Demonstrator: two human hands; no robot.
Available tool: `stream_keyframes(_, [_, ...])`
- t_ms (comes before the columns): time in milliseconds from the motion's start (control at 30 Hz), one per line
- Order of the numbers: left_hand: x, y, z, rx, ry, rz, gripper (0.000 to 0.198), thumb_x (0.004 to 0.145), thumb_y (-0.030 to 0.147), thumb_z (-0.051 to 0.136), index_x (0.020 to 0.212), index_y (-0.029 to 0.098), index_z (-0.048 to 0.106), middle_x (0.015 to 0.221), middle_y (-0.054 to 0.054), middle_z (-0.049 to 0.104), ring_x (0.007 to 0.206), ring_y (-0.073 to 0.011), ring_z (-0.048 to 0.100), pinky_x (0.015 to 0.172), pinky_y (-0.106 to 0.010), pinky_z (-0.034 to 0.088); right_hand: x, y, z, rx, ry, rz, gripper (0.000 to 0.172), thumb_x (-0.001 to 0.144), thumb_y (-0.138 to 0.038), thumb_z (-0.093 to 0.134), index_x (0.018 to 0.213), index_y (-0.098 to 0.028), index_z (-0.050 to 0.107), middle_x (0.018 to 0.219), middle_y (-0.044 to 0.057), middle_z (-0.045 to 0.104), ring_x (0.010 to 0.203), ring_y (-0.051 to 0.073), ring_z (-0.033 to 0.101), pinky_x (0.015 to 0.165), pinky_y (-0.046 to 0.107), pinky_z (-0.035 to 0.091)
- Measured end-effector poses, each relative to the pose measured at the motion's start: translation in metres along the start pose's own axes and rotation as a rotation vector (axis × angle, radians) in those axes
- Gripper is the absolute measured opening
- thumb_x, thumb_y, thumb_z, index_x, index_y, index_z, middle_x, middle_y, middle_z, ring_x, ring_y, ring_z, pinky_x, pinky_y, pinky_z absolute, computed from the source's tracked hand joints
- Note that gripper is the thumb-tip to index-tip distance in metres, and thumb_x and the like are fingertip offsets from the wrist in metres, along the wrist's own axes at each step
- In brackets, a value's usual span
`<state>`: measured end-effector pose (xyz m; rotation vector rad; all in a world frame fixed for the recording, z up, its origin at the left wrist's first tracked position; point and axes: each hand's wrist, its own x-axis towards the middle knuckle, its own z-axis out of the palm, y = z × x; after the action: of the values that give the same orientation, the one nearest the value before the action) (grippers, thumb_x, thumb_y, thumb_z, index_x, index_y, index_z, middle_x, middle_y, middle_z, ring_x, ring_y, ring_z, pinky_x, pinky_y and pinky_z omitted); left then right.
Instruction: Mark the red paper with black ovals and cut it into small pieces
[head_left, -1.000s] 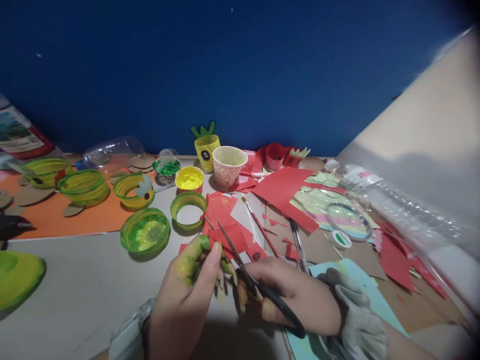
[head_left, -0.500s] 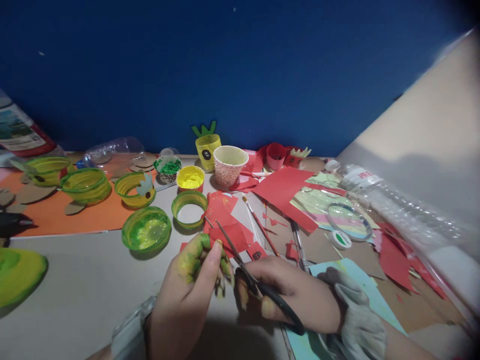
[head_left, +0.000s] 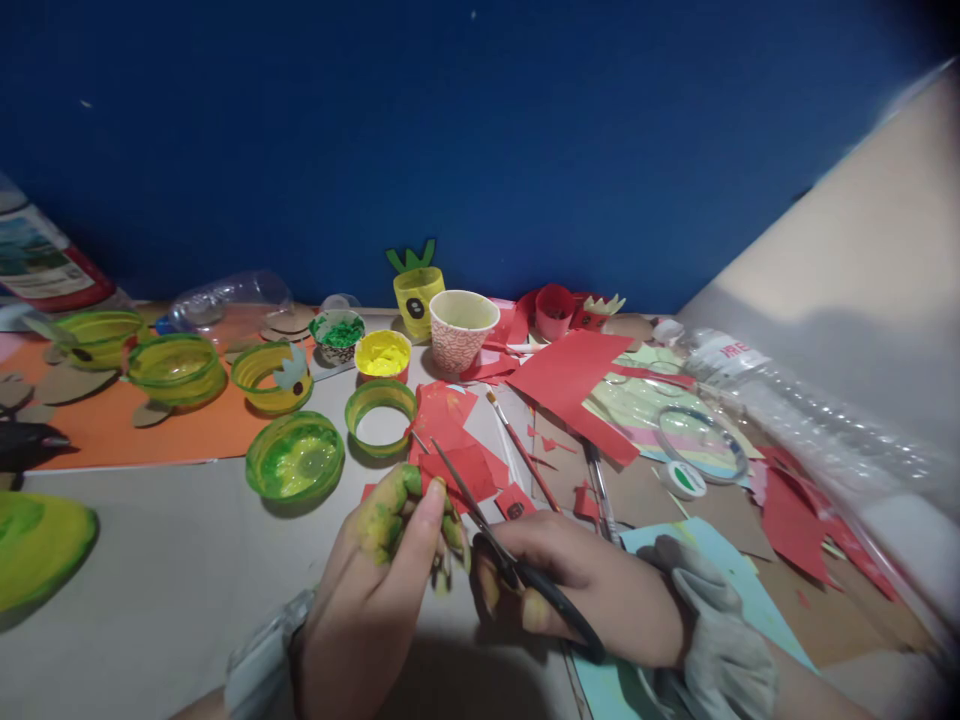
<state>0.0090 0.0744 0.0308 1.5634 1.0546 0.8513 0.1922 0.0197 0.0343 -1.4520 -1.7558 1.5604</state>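
Observation:
My left hand [head_left: 390, 570], smeared with green and yellow paint, pinches a small piece of red paper [head_left: 459, 478] between thumb and fingers. My right hand [head_left: 577, 580] is wrapped around the black handles of a pair of scissors [head_left: 487, 535]. The blades are parted and point up and left, by the red paper in my left hand. Just beyond lie larger red paper scraps [head_left: 457, 425] and a small red piece with a dark face-like mark [head_left: 514, 503]. A green-painted ring [head_left: 381, 440] stands to the left of them.
Behind are a patterned paper cup [head_left: 463, 335], yellow paint [head_left: 382, 354], green paint [head_left: 337, 336] and a yellow pineapple-like cup [head_left: 420, 303]. Painted bottle pieces [head_left: 176, 370] stand on orange paper at left. Paintbrushes [head_left: 525, 455], red paper [head_left: 574, 385] and a clear bottle [head_left: 810, 400] lie right.
Almost nothing differs. Both hands, the red paper and the scissors keep their places, and the whole view has shifted very slightly.

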Motion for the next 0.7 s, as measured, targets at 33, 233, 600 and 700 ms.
stream_keyframes(33, [0.0,0.0,0.0,-0.003,0.003,0.004,0.028,0.089,0.036,0.051,0.067,0.02,0.055,0.062,-0.003,0.055,0.056,-0.016,0.054,0.048,-0.02,0.045,0.0,0.001,0.0,-0.005,0.001,-0.006,0.067,0.078,-0.08,0.043,0.074,-0.015,0.056,0.06,-0.001,0.048,0.057,0.012,0.043,0.053,0.022,0.037])
stream_keyframes(233, [0.0,0.003,0.005,-0.12,-0.025,-0.05,0.034,0.087,0.04,0.053,0.062,0.018,0.049,0.056,-0.002,0.049,0.052,-0.0137,0.046,0.048,-0.02,0.042,0.001,0.004,-0.001,-0.022,0.002,-0.031,0.063,0.081,-0.076,0.044,0.075,-0.014,0.056,0.061,-0.002,0.048,0.057,0.012,0.043,0.054,0.022,0.038])
stream_keyframes(600, [-0.001,-0.002,0.01,-0.152,0.023,-0.104,0.036,0.085,0.041,0.056,0.062,0.015,0.048,0.056,0.0,0.046,0.053,-0.0124,0.041,0.049,-0.02,0.035,0.001,0.003,-0.001,-0.047,-0.003,-0.052,0.071,0.08,-0.081,0.036,0.074,-0.014,0.056,0.062,-0.001,0.047,0.056,0.011,0.038,0.053,0.022,0.038])
stream_keyframes(700, [-0.001,-0.001,0.01,-0.161,0.015,-0.107,0.035,0.086,0.04,0.055,0.063,0.015,0.048,0.057,0.0,0.047,0.054,-0.0126,0.042,0.051,-0.021,0.037,0.0,0.004,0.0,-0.031,-0.004,-0.043,0.07,0.081,-0.08,0.036,0.075,-0.013,0.056,0.063,-0.001,0.048,0.056,0.011,0.039,0.054,0.022,0.038])
